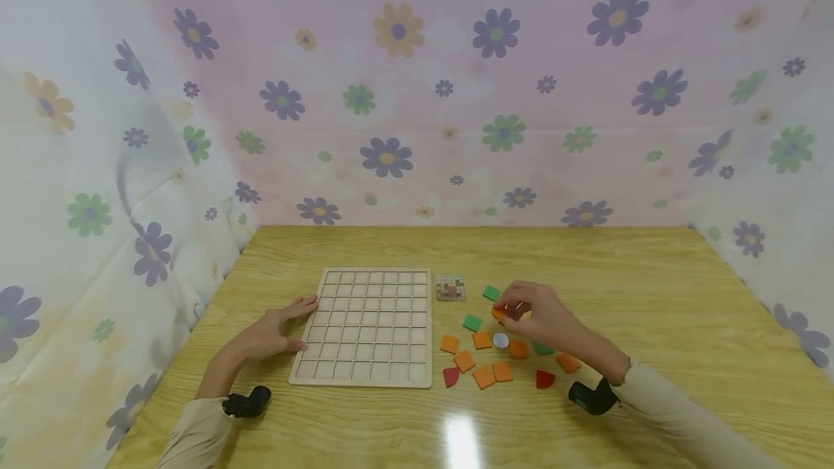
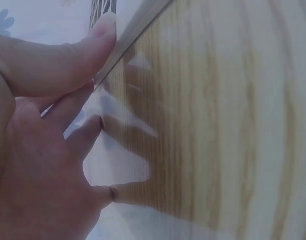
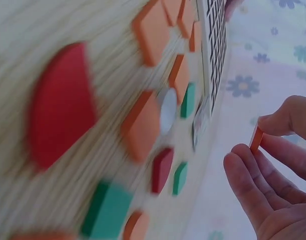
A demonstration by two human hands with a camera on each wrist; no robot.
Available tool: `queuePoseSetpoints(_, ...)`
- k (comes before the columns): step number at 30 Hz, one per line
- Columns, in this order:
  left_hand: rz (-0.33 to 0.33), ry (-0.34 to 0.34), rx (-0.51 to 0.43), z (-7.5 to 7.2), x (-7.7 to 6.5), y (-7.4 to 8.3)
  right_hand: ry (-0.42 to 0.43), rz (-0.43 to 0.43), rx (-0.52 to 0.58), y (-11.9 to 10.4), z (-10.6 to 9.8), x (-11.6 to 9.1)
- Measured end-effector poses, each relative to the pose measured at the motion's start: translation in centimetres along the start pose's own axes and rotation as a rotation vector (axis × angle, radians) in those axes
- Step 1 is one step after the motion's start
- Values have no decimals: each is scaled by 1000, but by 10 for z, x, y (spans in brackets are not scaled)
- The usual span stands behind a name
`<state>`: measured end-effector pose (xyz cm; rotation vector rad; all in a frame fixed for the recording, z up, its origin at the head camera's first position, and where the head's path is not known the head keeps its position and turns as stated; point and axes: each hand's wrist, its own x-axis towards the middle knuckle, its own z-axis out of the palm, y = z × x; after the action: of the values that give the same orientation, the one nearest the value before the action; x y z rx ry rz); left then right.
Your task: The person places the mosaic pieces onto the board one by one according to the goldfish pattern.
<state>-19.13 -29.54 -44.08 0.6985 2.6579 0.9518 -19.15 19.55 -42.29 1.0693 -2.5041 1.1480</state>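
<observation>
My left hand (image 1: 270, 331) lies at the left side of a pale wooden grid board (image 1: 426, 385), its fingers spread and the fingertips at the frame. In the left wrist view, the thumb (image 2: 95, 47) is right at the board's edge. My right hand (image 1: 537, 315) is above the loose pieces to the right of the board. Between thumb and fingertips it pinches a thin orange tile (image 3: 256, 137), seen nearly edge-on in the right wrist view. Just below that hand are a green tile (image 1: 472, 323) and a round whitish disc (image 1: 500, 341).
Several orange tiles (image 1: 484, 377), green tiles (image 1: 491, 293) and red quarter-round pieces (image 1: 544, 379) lie scattered on the wooden table (image 1: 651, 295). A small card with a coloured grid pattern (image 1: 451, 288) lies beside the board's upper right. Flowered cloth (image 1: 449, 107) hangs behind the table and at both sides.
</observation>
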Motion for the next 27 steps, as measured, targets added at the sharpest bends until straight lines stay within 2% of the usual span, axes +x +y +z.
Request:
queuePoseSetpoints(7,8,-9,-6,-1,2,4,-77,-4,53,-7,23,30)
queuePoseSetpoints(12,-5,0,22,-1,0,3,-132,-16,77,-19,41,54)
queuePoseSetpoints(19,-2,-4,25,0,-1,3,-159,-45,86,-26,69,83)
queuePoseSetpoints(27,2,-7,31,-1,0,4,-217,-1,84,-35,98,115)
